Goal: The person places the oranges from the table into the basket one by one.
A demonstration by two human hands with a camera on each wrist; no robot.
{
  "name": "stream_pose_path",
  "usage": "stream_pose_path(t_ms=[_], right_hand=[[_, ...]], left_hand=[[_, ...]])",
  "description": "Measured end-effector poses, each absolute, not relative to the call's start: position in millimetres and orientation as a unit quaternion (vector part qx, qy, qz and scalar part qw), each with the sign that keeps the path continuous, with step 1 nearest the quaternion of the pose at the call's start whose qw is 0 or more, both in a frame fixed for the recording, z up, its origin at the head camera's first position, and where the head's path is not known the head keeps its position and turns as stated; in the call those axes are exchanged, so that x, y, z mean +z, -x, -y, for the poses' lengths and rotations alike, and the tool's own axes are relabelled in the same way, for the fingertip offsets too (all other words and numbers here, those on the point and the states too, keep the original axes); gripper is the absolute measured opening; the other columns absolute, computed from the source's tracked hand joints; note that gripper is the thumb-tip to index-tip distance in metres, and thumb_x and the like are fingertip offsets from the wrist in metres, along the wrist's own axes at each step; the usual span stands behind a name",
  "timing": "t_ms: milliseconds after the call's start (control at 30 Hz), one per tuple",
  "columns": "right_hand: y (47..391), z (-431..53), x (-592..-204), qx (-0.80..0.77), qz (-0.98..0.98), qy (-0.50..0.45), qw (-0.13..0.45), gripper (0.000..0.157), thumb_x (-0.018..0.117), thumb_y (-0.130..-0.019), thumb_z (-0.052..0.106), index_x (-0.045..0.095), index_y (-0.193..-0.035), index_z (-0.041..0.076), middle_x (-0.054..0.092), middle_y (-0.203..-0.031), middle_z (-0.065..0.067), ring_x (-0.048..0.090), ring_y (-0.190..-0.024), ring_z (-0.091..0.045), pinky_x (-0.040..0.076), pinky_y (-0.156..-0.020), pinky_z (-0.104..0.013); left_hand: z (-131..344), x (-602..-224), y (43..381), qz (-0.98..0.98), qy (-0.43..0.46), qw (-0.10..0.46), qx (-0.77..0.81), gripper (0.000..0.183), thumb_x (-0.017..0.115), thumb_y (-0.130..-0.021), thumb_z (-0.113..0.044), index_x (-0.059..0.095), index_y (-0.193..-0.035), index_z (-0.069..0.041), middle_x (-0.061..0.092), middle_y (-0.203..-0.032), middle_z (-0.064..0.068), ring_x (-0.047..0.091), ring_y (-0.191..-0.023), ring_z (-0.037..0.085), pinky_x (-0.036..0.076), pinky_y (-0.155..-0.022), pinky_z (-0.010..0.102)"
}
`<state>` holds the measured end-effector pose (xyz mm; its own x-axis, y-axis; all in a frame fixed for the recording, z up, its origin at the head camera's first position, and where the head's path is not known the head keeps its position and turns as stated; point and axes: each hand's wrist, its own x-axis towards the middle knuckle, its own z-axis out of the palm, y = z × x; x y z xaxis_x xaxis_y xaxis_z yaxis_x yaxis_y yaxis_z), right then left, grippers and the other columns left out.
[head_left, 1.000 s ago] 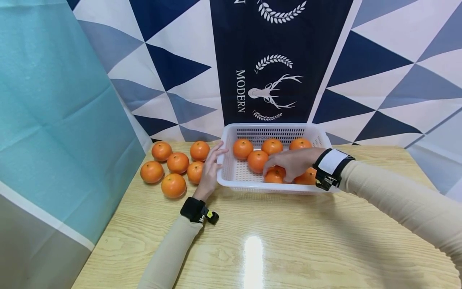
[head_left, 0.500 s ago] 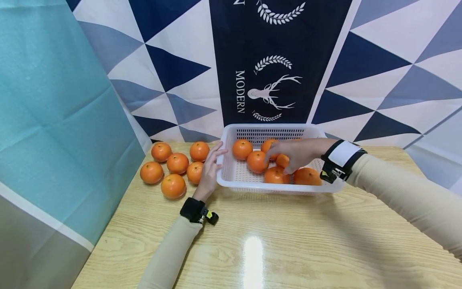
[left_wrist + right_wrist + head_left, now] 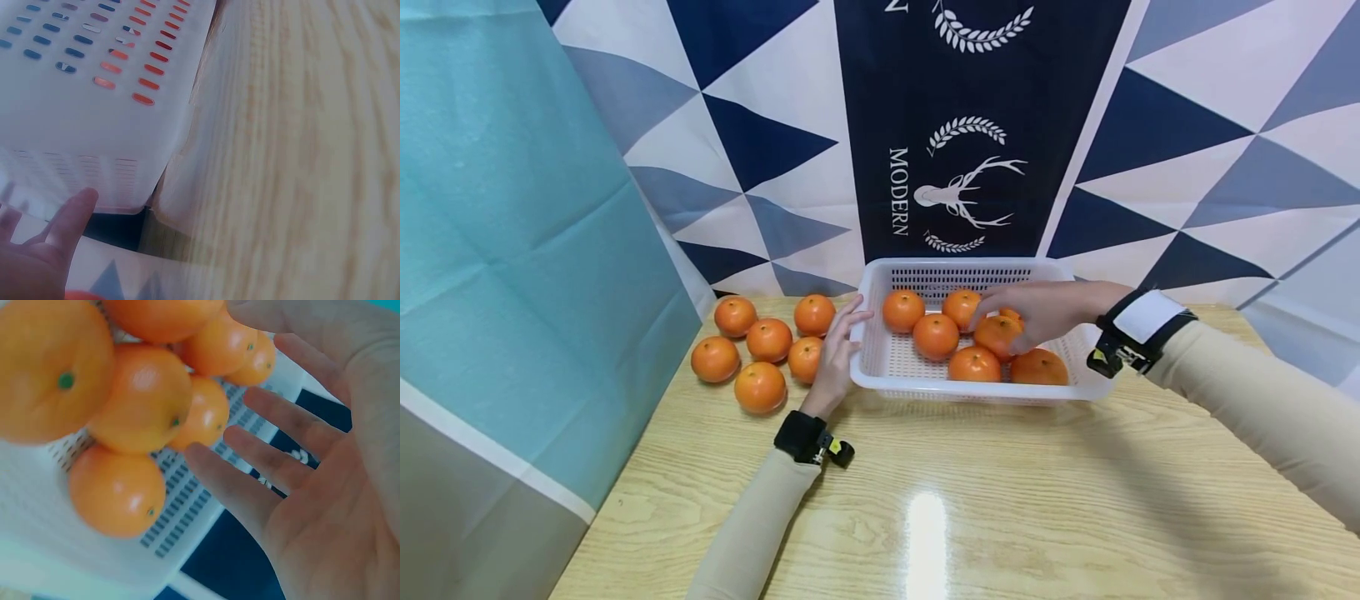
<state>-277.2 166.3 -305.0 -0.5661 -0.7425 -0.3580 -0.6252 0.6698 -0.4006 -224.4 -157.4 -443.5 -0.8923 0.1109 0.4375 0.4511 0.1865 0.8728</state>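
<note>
A white slotted plastic basket (image 3: 910, 385) holds several mandarin oranges (image 3: 936, 337). My right hand (image 3: 1037, 308) is over its right half, fingers spread beside a mandarin orange (image 3: 997, 335) in the middle. In the right wrist view, my right hand (image 3: 300, 481) shows its palm, with fingers extended alongside the fruit (image 3: 140, 400) and nothing gripped. My left hand (image 3: 835, 362) rests against the basket's left rim with straight fingers. From the left wrist view, the basket wall (image 3: 75, 125) fills the upper left, with a fingertip (image 3: 87, 199) of the left hand overlapping it.
Several more mandarin oranges (image 3: 761, 387) lie on the wooden table (image 3: 1000, 492) just left of the left hand. A patterned cloth (image 3: 790, 108) hangs right behind the basket, and a teal cloth (image 3: 535, 208) borders the table's left side.
My right hand has moved back and to the right, away from the front mandarin orange, uncovering it and the middle one. The left hand and the basket have stayed in place.
</note>
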Motion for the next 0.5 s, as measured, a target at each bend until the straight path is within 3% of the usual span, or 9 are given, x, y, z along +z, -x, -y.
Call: stream_pose_path(t_ms=[233,500], right_hand=[[279.1,-197.8,-299.8,-0.092,-0.891,0.394,0.203,0.051,0.076,-0.079,0.013,0.066,-0.129,0.019,0.057,-0.141,-0.009,0.05,-0.128,-0.037,0.042,-0.106,-0.066],[276.2,-240.3,-297.0,-0.116,-0.907,0.353,0.196,0.052,0.083,-0.077,0.019,0.067,-0.126,0.021,0.056,-0.141,-0.015,0.049,-0.128,-0.038,0.043,-0.104,-0.068]], left_hand=[[159.1,-453.7,231.1,0.766,0.18,0.156,-0.597,0.054,0.036,-0.084,0.009,0.057,-0.133,0.002,0.034,-0.162,0.013,0.025,-0.151,0.027,0.021,-0.122,0.061],[158.6,-453.1,229.7,0.768,0.176,0.155,-0.595,0.054,0.036,-0.084,0.008,0.058,-0.132,0.001,0.035,-0.161,0.012,0.027,-0.15,0.025,0.021,-0.123,0.059]])
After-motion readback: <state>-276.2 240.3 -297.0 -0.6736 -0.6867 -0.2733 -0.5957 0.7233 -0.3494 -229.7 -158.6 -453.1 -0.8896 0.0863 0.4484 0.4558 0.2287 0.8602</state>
